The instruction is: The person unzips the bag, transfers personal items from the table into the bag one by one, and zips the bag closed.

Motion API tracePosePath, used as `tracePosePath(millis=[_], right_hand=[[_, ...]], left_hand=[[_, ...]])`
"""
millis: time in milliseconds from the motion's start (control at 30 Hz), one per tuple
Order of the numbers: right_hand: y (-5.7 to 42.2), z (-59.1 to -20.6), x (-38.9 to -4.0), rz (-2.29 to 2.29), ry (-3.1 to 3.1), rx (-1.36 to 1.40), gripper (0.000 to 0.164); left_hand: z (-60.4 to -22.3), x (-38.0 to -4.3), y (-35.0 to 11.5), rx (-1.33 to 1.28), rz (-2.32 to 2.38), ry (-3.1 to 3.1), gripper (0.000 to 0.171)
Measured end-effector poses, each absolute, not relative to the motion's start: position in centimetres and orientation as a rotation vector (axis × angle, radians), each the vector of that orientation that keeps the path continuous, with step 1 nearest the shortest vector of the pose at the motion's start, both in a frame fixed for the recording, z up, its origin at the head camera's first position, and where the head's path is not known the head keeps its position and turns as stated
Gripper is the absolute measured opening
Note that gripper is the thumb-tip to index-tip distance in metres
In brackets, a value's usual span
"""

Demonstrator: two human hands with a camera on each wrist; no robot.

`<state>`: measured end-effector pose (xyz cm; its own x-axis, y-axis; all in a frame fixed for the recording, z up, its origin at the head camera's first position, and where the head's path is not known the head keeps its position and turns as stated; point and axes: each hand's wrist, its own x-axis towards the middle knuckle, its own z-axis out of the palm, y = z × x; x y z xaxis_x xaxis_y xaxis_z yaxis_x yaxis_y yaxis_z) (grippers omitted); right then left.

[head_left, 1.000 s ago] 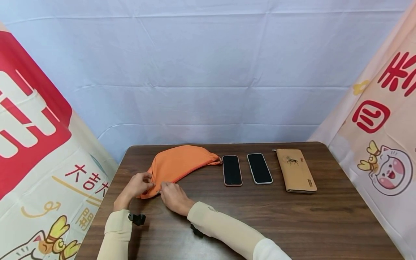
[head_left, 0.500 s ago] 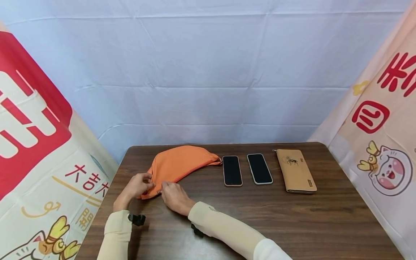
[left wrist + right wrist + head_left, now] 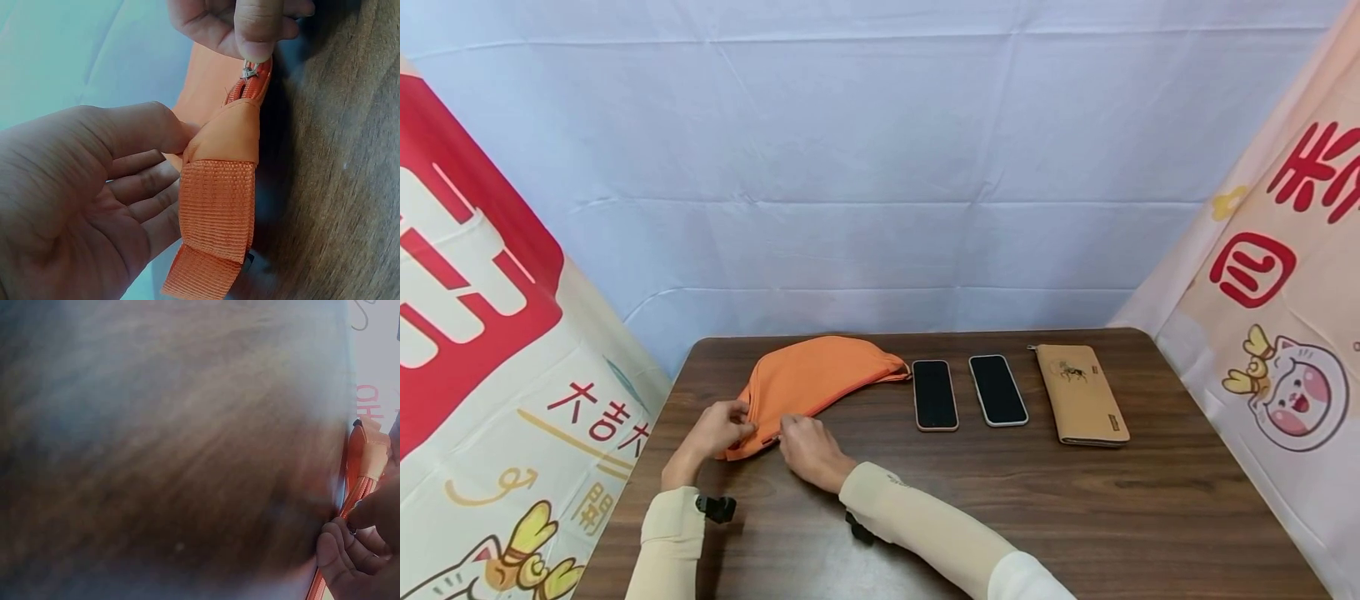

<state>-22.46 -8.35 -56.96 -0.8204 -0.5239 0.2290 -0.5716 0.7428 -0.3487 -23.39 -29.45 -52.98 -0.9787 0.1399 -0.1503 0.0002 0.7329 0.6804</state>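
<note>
An orange waist bag (image 3: 820, 375) lies on the table at the far left in the head view. At its near left end, my left hand (image 3: 718, 432) pinches the fabric between thumb and fingers, beside the folded webbing strap (image 3: 219, 206) that shows in the left wrist view. My right hand (image 3: 811, 450) is at the bag's front edge. Its thumb and finger pinch the pull of the metal zipper slider (image 3: 249, 73), with red zipper teeth next to it. In the right wrist view the right hand (image 3: 362, 550) partly covers the zipper.
Right of the bag lie a phone with an orange-pink edge (image 3: 936, 396), a phone with a white edge (image 3: 997, 390) and a tan wallet (image 3: 1082, 396) with a horse print. They rest on a dark wooden table (image 3: 1037, 508). Cloth backdrops (image 3: 880, 167) hang behind and on both sides.
My right hand has slid slightly right along the bag's front edge, and more of the zipper line shows to its left. The left hand stays in place.
</note>
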Motion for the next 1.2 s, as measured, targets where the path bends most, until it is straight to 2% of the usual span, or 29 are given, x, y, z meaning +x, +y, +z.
tracePosePath(millis=[333,1200], right_hand=[[-7.8,-56.9,-22.7,0.613,-2.8,0.884,0.01],[-6.1,-56.7,-23.5,0.66,-2.809,0.861,0.007]], left_hand=[[-53.2,-23.4,-29.2,0.128,1.083,2.757,0.03],[-53.0,-23.3,-29.3,0.104,1.119,2.722,0.034]])
